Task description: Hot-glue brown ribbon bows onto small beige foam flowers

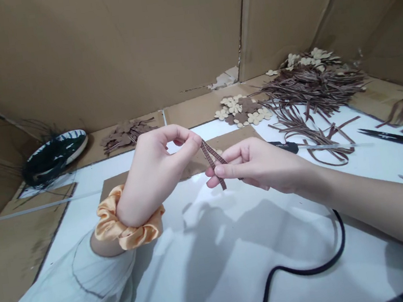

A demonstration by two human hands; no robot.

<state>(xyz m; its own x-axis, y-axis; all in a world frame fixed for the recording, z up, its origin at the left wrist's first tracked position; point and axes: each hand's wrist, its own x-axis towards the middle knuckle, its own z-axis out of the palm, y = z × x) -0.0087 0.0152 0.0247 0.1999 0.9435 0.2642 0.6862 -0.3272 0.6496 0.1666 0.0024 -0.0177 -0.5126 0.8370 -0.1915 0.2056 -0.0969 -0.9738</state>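
Brown checked ribbon, one short piece folded so that its two legs cross, sits pinched between both hands above the white tabletop. The left hand nips the fold at the top between thumb and forefinger, fingers curled narrow; an orange satin scrunchie rings that wrist. The right hand grips the lower ends, forefinger laid across them, the other fingers tucked under.

One black cable loops over the table beneath the right forearm. Behind the hands lies one flat cardboard sheet. Further back are two heaps of cut flower shapes, a dark brown one and a mixed cream-and-brown one, plus a big tangle of brown ribbon strips topped with more cream flowers; these are too many to count. One black-handled tool lies just right of the hand, probably a glue gun or blade. One pair of black snips rests far right, and a patterned dish far left.
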